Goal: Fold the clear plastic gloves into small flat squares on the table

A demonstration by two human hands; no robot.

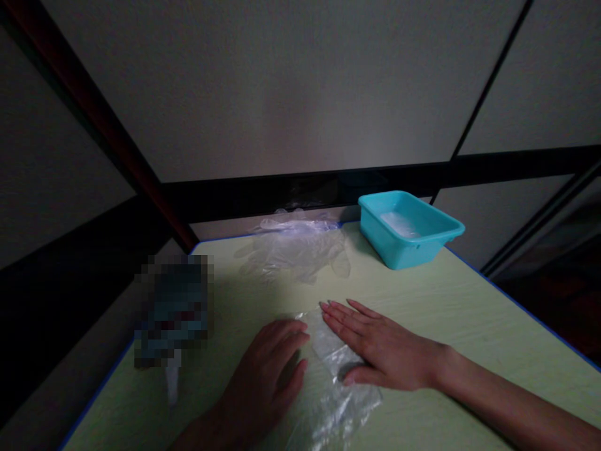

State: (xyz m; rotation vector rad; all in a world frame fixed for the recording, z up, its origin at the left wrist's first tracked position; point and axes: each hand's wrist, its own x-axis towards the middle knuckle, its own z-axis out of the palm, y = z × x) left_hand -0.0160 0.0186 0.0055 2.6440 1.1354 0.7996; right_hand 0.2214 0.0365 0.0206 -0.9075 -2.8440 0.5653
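A clear, crinkled plastic piece lies on the pale green table, close to the front edge of the view. My right hand rests flat on its upper right part, fingers stretched out and thumb apart. At its left side is my left hand, with fingers slightly curved and thumb apart; nothing shows between them. Farther back lies a loose pile of clear plastic gloves.
A turquoise basin with clear plastic inside stands at the back right corner. On the left edge is a blurred-out item with a white strip below it. Wall panels rise behind the table.
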